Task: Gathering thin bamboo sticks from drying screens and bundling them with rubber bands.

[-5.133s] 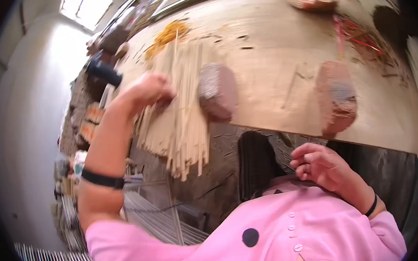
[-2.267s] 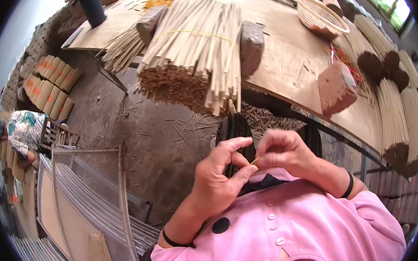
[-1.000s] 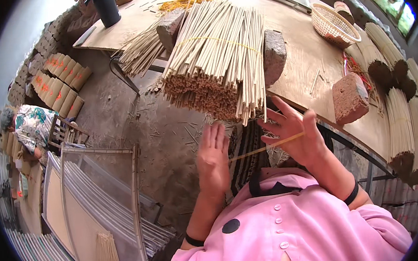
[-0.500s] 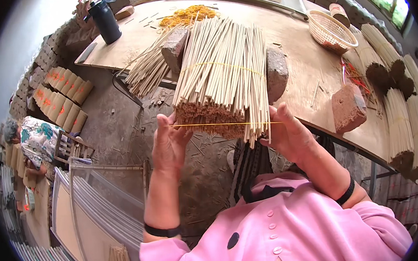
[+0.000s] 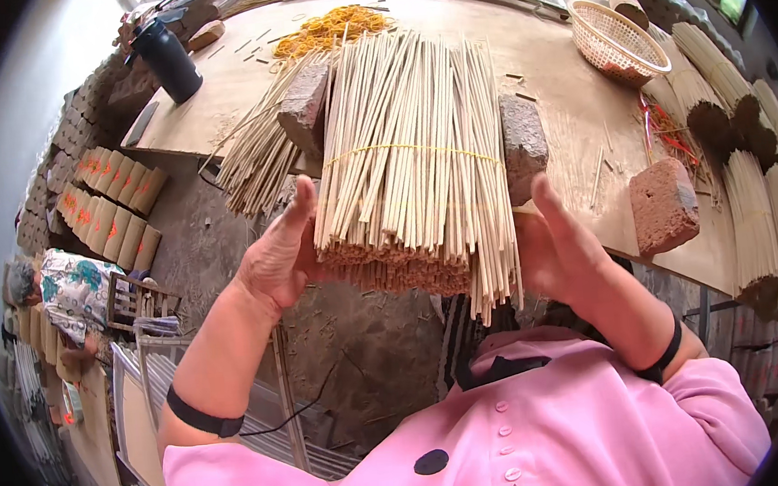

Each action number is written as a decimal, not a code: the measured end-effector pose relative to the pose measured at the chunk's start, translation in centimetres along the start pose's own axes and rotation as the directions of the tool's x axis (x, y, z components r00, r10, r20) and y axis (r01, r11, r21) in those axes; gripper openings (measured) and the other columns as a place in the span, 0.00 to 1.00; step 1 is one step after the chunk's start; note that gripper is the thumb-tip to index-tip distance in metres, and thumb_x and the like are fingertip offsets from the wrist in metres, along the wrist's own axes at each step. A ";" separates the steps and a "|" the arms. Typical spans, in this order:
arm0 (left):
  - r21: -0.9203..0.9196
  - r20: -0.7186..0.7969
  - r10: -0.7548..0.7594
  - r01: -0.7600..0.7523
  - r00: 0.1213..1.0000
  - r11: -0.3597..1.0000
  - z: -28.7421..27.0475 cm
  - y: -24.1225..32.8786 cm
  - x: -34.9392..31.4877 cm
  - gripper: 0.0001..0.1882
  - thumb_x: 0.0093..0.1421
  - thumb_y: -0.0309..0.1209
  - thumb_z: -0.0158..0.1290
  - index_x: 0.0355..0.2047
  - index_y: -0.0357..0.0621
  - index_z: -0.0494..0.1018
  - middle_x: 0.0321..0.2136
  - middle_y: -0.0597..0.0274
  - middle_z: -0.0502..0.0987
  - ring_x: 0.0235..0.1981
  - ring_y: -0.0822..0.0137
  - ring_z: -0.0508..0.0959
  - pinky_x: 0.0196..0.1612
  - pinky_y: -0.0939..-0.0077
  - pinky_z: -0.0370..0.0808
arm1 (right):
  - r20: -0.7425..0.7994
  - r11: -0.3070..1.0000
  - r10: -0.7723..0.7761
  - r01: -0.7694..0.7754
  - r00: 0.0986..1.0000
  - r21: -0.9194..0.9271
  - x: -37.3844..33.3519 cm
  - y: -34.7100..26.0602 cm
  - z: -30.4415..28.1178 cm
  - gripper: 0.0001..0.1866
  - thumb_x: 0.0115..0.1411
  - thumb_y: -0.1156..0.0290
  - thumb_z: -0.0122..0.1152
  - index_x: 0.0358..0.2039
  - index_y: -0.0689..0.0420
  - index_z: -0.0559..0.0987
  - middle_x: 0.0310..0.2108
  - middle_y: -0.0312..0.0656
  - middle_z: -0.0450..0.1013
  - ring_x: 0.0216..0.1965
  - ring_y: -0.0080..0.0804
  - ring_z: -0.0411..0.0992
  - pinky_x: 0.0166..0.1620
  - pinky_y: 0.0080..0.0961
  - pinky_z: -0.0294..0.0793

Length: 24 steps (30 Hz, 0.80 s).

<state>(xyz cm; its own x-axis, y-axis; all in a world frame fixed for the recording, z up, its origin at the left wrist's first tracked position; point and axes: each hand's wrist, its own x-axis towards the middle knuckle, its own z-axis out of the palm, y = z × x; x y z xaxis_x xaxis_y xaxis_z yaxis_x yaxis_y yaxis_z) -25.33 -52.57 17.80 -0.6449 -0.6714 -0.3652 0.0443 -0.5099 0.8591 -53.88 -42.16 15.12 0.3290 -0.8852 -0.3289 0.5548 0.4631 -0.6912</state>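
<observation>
A thick bundle of thin pale sticks [image 5: 407, 178] juts over the table's near edge, its brownish ends toward me. One yellow rubber band [image 5: 409, 148] circles it around the middle. My left hand [image 5: 280, 256] is at the bundle's left side, thumb raised, fingers partly hidden behind the sticks. On the opposite side my right hand [image 5: 558, 248] has its thumb up too, and its fingers are blurred. Between the hands, a faint yellow streak of a second rubber band [image 5: 473, 206] crosses the sticks. Bricks flank the bundle: a left brick [image 5: 307, 108] and a right brick [image 5: 524, 141].
Loose sticks [image 5: 260, 166] lie left of the bundle. Farther back are a pile of yellow rubber bands [image 5: 331, 30] and a dark bottle [image 5: 166, 61]. A wicker basket [image 5: 615, 42], another brick [image 5: 665, 206] and tied bundles [image 5: 753, 223] stand right. A co-worker [image 5: 73, 291] sits far left.
Both hands have moved up along the bundle's sides and farther apart. The stretched band, plain below the stick ends before, is now a faint streak across the sticks. My view has shifted slightly.
</observation>
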 end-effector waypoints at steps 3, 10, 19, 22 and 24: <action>0.055 -0.044 0.019 -0.016 0.999 0.998 -0.9 0.5 2.0 0.46 0.53 0.64 0.47 0.58 0.36 0.60 0.52 0.55 0.70 0.52 0.65 0.71 0.53 0.67 0.71 | -0.078 1.000 -0.029 0.028 0.997 -0.014 1.7 -1.1 1.2 0.39 0.54 0.39 0.54 0.57 0.54 0.65 0.53 0.40 0.67 0.53 0.36 0.66 0.54 0.49 0.64; -0.034 -0.023 -0.004 0.004 1.000 0.999 -1.8 0.2 4.0 0.39 0.59 0.57 0.46 0.58 0.36 0.59 0.51 0.53 0.71 0.52 0.63 0.72 0.53 0.68 0.71 | -0.271 0.988 0.026 0.016 0.962 0.152 0.8 -1.7 0.2 0.36 0.51 0.43 0.60 0.52 0.58 0.69 0.46 0.43 0.71 0.48 0.35 0.69 0.50 0.39 0.69; -0.023 -0.027 0.204 -0.205 0.979 0.979 1.9 -3.0 1.5 0.40 0.60 0.55 0.46 0.61 0.35 0.54 0.55 0.52 0.66 0.54 0.56 0.69 0.55 0.63 0.69 | -0.154 0.982 -0.102 0.124 0.983 0.143 0.8 0.0 2.2 0.37 0.47 0.48 0.69 0.46 0.66 0.73 0.37 0.47 0.75 0.36 0.34 0.76 0.43 0.30 0.75; -0.118 0.024 0.151 -0.147 0.988 0.982 1.6 -3.3 3.0 0.42 0.60 0.57 0.45 0.61 0.35 0.52 0.58 0.50 0.63 0.56 0.54 0.67 0.57 0.61 0.66 | -0.188 0.994 -0.012 0.031 0.982 0.101 0.7 -1.1 1.8 0.36 0.45 0.50 0.71 0.45 0.67 0.74 0.38 0.47 0.75 0.37 0.33 0.76 0.42 0.27 0.75; -0.060 0.118 0.230 -0.225 0.966 0.973 1.9 -3.6 3.6 0.41 0.62 0.59 0.36 0.61 0.33 0.53 0.58 0.48 0.63 0.57 0.56 0.65 0.60 0.62 0.62 | -0.167 0.986 -0.168 0.168 0.971 -0.019 0.8 -0.7 2.8 0.34 0.47 0.50 0.70 0.43 0.69 0.75 0.36 0.45 0.75 0.36 0.29 0.74 0.41 0.24 0.74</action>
<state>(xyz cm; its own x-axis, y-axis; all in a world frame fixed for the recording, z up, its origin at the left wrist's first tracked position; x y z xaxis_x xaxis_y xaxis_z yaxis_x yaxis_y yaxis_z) -29.27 -52.17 14.06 -0.7030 -0.7022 -0.1123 0.2340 -0.3776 0.8959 -51.82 -43.05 17.16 0.0984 -0.9454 -0.3108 0.5876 0.3072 -0.7486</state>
